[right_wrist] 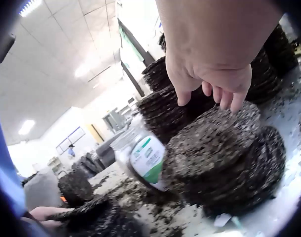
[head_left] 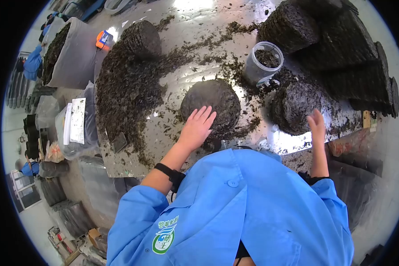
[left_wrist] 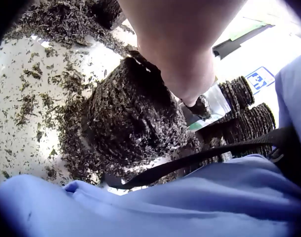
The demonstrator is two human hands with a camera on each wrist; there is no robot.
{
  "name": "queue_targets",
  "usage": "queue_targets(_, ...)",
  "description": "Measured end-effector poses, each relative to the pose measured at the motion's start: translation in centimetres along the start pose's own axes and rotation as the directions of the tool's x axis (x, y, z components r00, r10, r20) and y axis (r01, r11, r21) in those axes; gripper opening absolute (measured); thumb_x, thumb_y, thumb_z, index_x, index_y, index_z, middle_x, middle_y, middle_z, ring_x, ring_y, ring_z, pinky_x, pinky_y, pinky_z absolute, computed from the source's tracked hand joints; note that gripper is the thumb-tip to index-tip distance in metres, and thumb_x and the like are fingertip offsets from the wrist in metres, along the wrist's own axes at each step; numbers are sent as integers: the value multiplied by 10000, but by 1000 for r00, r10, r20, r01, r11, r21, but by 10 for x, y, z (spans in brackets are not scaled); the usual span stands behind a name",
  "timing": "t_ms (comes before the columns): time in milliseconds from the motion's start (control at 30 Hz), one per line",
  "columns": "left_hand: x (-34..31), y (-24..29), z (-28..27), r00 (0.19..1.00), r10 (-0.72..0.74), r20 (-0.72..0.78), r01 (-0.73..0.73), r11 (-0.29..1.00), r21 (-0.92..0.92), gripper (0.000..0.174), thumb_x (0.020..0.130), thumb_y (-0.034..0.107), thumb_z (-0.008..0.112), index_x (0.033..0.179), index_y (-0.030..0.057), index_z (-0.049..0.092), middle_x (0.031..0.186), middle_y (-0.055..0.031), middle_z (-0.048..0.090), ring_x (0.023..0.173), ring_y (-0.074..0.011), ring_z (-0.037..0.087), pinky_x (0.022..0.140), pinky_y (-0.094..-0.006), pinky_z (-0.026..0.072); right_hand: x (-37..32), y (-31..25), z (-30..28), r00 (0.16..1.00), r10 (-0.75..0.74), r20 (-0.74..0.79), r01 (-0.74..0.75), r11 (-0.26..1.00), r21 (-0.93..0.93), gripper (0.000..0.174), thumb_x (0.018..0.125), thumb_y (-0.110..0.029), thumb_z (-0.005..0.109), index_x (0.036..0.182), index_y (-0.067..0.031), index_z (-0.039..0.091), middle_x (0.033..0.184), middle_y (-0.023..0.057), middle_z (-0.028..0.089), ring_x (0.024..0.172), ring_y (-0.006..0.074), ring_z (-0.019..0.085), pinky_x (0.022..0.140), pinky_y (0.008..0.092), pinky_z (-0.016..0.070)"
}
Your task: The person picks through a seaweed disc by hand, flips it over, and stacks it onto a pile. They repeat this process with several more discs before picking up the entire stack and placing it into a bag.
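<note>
In the head view, my left hand (head_left: 198, 127) lies flat with extended fingers on the near part of a round, dark stack of flaky sheets (head_left: 215, 99). My right hand (head_left: 317, 126) is at the right edge of a second round stack (head_left: 292, 108). The right wrist view shows that hand (right_wrist: 214, 81) above the rear edge of the stack (right_wrist: 209, 143), fingers bent slightly down; whether the fingertips touch it, I cannot tell. Only the left hand's back and wrist (left_wrist: 180, 64) show in the left wrist view, beside the stack (left_wrist: 135, 113); its fingers are hidden.
A clear tub (head_left: 264, 64) of dark flakes stands behind the two stacks. Tall stacks (head_left: 341, 42) fill the back right. Loose flakes (head_left: 124, 88) are heaped at the left, by another stack (head_left: 141, 40), an orange-blue tape measure (head_left: 103, 40) and a large sack (head_left: 75, 55).
</note>
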State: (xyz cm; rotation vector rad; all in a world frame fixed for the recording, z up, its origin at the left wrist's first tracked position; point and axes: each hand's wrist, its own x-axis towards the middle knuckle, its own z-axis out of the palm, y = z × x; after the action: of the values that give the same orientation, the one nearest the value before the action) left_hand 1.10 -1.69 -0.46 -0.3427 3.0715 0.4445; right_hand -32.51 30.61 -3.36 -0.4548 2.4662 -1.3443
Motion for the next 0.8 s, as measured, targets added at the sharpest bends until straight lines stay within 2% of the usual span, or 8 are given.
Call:
queue_targets(133, -5, 1, -32, 977, 5, -215, -7, 1000, -5, 517, 723, 98, 643, 1225, 59, 524, 1293, -103, 515, 1220, -254, 463, 1051, -400, 336, -29, -113, 76, 927, -14, 376, -19, 996, 85, 576, 782, -62, 664, 1311, -45, 436, 1274, 167, 521, 1143, 254, 540, 936, 350, 449)
queue_targets(233, -8, 2, -51, 897, 43, -441, -38, 999, 20, 334, 764, 84, 567, 1092, 63, 626, 1187, -69, 600, 1170, -237, 519, 1044, -401, 348, -32, -149, 124, 791, -386, 475, 418, 907, 42, 745, 719, -59, 719, 1370, -68, 358, 1388, 136, 411, 1258, 248, 429, 998, 389, 394)
queue_targets(300, -15, 13, -75, 874, 98, -476, -77, 995, 65, 293, 767, 83, 577, 1051, 71, 649, 1153, -64, 620, 1151, -240, 538, 1035, -400, 356, -33, -178, 141, 792, -153, 591, -95, 926, 366, 723, 760, -98, 711, 1377, -53, 338, 1364, 143, 425, 1195, 201, 474, 950, 343, 427)
queue_targets(333, -19, 18, -87, 849, 159, -505, -118, 987, 111, 254, 771, 82, 587, 1010, 78, 672, 1119, -59, 641, 1131, -243, 556, 1027, -398, 364, -30, -188, 146, 732, -15, 681, -457, 730, 508, 708, 779, -112, 704, 1377, -45, 331, 1322, 137, 469, 1135, 169, 520, 910, 318, 454)
queue_targets(433, -31, 23, -98, 833, 208, -513, -133, 975, 179, 217, 794, 114, 572, 975, 131, 691, 1113, -33, 649, 1131, -224, 558, 1038, -387, 340, -26, -214, 145, 554, -61, 830, -753, 388, 531, 662, 815, -121, 683, 1366, -24, 330, 1143, 65, 567, 902, 66, 569, 706, 225, 480)
queue_targets(533, -42, 19, -95, 832, 270, -485, -182, 958, 222, 251, 781, 99, 592, 1012, 154, 674, 1158, -41, 628, 1164, -229, 530, 1067, -398, 294, -26, -220, 152, 664, 15, 748, -498, 755, 427, 617, 822, -109, 677, 1344, -17, 362, 970, -19, 584, 726, 5, 518, 542, 174, 399)
queue_targets(633, -46, 8, -87, 798, 97, -594, 67, 966, 248, 534, 678, 12, 621, 1196, 124, 556, 1267, -109, 536, 1235, -290, 445, 1043, -437, 314, -29, -219, 149, 751, -47, 659, -432, 720, 544, 490, 828, -77, 661, 1263, -33, 439, 930, -36, 581, 703, -2, 493, 509, 161, 347)
queue_targets(800, -43, 2, -97, 685, -80, -724, 181, 981, 63, 484, 674, -16, 611, 1134, 133, 617, 1203, -52, 575, 1184, -248, 478, 975, -406, 375, -34, -212, 135, 761, -81, 644, -421, 694, 584, 388, 825, -48, 657, 1178, -65, 498, 901, -52, 589, 695, -2, 502, 520, 157, 357)
